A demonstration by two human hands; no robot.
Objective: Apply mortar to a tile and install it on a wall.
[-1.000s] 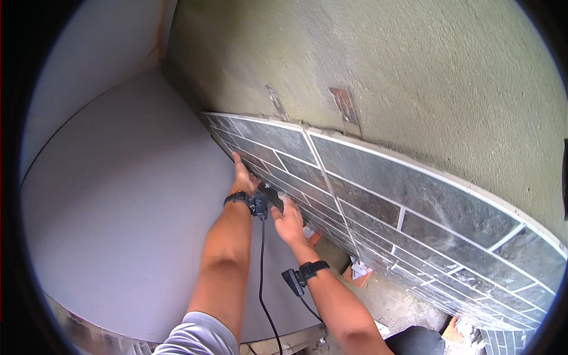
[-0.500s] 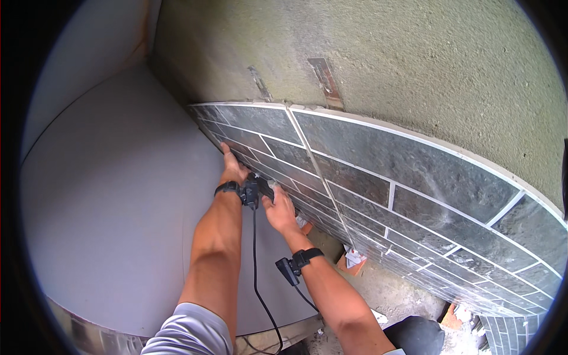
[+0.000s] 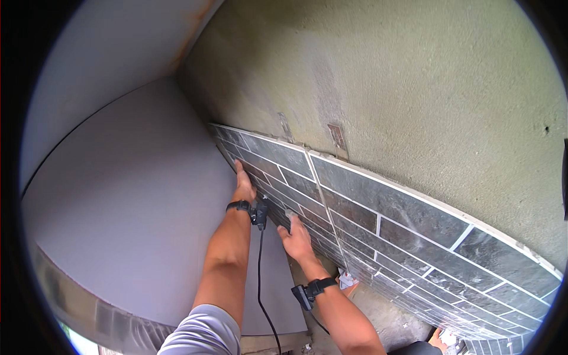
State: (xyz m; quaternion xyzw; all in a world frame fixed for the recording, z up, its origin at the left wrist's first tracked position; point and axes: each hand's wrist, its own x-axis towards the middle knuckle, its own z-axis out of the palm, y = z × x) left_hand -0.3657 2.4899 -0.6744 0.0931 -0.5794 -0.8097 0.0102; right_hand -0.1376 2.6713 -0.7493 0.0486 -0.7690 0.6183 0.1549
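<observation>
My left hand (image 3: 244,182) lies stretched out along the far end of the dark grey tile panel (image 3: 355,231), which has white joint lines; its thumb side shows, and some fingers are hidden. Nearer to me, my right hand (image 3: 297,239) rests at the same panel with its thumb apart from the fingers. A small grey patch (image 3: 290,213) shows at its fingertips; whether it is a held piece or a coated finger is unclear. Black devices on straps sit on my left wrist (image 3: 259,214) and right wrist (image 3: 303,296), each with a cable.
Rough green-grey wall (image 3: 438,83) rises behind the panel, with metal plates (image 3: 337,136) near its top edge. A large pale grey board (image 3: 130,213) fills the left. An orange brick (image 3: 349,289) stands below the panel. Another person's hand (image 3: 438,341) is at the lower right.
My right hand has drawn away from my left wrist, toward me and slightly right. My left hand stays at the panel's far end. The view has shifted; another person's hand now shows.
</observation>
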